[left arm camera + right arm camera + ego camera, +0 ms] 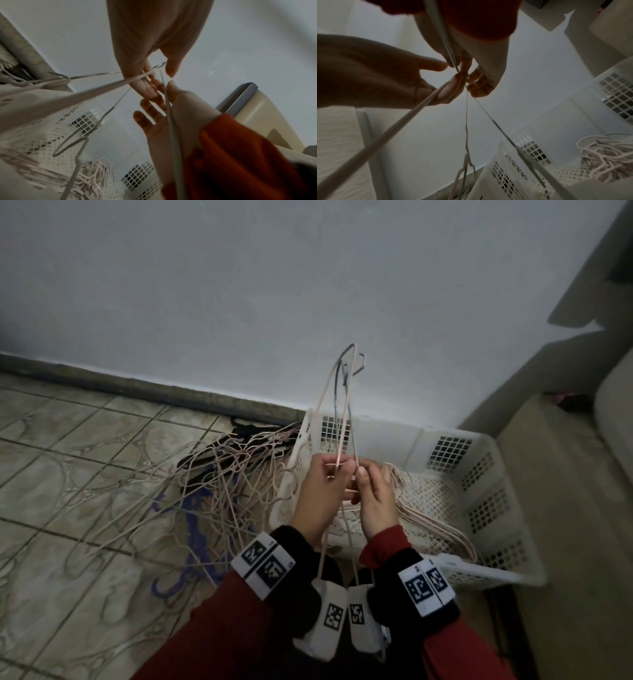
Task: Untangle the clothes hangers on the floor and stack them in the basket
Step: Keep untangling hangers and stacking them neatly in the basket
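Observation:
Both hands are raised over the near left corner of a white lattice basket (pixel 479 460). My left hand (pixel 337 469) pinches a pink wire hanger (pixel 327 402). Beside it, my right hand (pixel 359 474) pinches a grey hanger (pixel 339 405). The two hangers point up and cross near their hooks. In the left wrist view the grey wire (pixel 169 115) runs across the right palm under the thumb. A neat stack of pink hangers (pixel 428 522) lies in the basket. A tangled pile of pink, black and purple hangers (pixel 219 484) lies on the floor to the left.
The basket stands against a pale wall (pixel 308 285) with a dark skirting board. Beige furniture (pixel 565 491) runs close along the basket's right side. Patterned floor tiles (pixel 68 474) spread out to the left of the pile.

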Motion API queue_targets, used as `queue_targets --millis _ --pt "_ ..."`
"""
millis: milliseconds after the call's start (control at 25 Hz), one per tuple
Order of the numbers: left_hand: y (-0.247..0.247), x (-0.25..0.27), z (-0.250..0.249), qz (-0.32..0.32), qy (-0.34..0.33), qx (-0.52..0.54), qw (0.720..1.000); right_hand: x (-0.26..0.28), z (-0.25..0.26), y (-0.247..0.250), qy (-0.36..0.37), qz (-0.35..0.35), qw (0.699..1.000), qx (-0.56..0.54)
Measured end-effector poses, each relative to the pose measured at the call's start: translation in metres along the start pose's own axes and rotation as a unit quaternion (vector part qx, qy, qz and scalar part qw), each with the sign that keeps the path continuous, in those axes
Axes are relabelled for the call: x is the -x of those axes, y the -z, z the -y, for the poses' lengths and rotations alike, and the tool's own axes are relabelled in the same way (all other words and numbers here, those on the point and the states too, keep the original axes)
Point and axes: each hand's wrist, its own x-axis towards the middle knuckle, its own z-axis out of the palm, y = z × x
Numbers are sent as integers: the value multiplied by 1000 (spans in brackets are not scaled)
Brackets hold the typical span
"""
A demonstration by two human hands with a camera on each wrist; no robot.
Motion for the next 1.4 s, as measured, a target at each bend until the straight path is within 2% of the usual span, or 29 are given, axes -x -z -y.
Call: queue_targets --millis 160,360,440,760,960,1400 --pt "-1 -12 -5 9 40 7 999 7 -1 0 -3 -18 1000 10" --pt "4 -14 -10 43 19 21 999 14 8 8 -3 43 999 21" --pt "4 -14 -10 47 6 19 999 16 9 14 -5 47 999 12" --pt "-3 -5 -6 52 12 5 999 8 1 30 -19 -47 992 -114" --pt "0 -4 -7 57 23 13 998 -4 -2 33 -60 -87 968 -229" --pt "11 13 0 77 63 45 994 -22 -8 43 -70 -146 951 -265"
